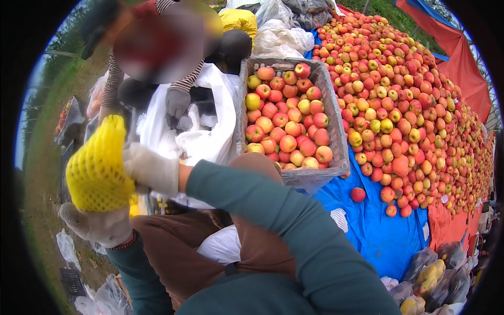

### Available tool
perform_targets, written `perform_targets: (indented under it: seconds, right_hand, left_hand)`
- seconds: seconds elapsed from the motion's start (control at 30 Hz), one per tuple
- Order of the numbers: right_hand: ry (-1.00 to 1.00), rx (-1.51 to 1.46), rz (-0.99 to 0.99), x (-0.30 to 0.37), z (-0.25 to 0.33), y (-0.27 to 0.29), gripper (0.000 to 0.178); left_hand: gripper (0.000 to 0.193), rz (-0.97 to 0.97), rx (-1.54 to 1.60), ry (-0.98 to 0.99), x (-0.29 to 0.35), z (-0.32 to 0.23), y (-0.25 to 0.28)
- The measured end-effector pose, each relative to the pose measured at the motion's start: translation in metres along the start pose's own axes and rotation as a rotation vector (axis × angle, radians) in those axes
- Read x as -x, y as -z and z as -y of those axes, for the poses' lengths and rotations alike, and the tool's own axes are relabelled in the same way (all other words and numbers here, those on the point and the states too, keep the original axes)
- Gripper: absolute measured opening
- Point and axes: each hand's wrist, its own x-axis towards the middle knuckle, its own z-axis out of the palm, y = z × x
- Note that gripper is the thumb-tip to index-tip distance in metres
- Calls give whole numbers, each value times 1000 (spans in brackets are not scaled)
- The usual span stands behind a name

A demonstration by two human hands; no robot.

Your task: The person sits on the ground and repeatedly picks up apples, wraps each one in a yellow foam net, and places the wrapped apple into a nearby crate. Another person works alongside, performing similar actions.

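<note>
A bulging yellow foam fruit net [100,168] is held up at the left, between my two gloved hands. My left hand [102,224], in a pale work glove, cups it from below with the thumb sticking out to the side. From the right, my right hand [151,167] grips the net's edge, its fingers partly hidden behind the glove's back. What the net contains cannot be made out. To the right of my hands stands a grey plastic crate [242,121] full of red and yellow apples [287,113].
Across from me a person in grey gloves reaches into an open white bag [157,107] holding white foam nets. A large apple heap [399,105] lies on blue [367,231] and orange sheeting at the right. Bagged fruit [430,275] sits at the lower right.
</note>
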Motion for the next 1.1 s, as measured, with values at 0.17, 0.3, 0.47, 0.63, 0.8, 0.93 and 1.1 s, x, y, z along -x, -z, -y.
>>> perform_targets:
  seconds: [0.17, 0.3, 0.47, 0.63, 0.8, 0.93, 1.1]
  right_hand:
    - [1074, 1378, -154, -21, -45, 28, 22]
    - [443, 195, -63, -16, -36, 12, 20]
    - [721, 745, -24, -2, -13, 22, 22]
    - [407, 339, -138, 36, 28, 33, 16]
    - [145, 758, -828, 113, 19, 208, 25]
    - [-512, 1510, -446, 153, -43, 233, 33]
    - [-421, 1823, -250, 159, -90, 254, 36]
  left_hand:
    - [61, -304, 21, 18, 10, 24, 0]
    - [52, -319, -1026, -96, 50, 4, 35]
    - [64, -357, -36, 91, 37, 27, -1]
    - [68, -307, 128, 38, 38, 18, -10]
    - [72, -335, 52, 91, 26, 25, 17]
    - [77, -370, 167, 207, 22, 46, 40]
    - [67, -427, 84, 370, -7, 74, 46]
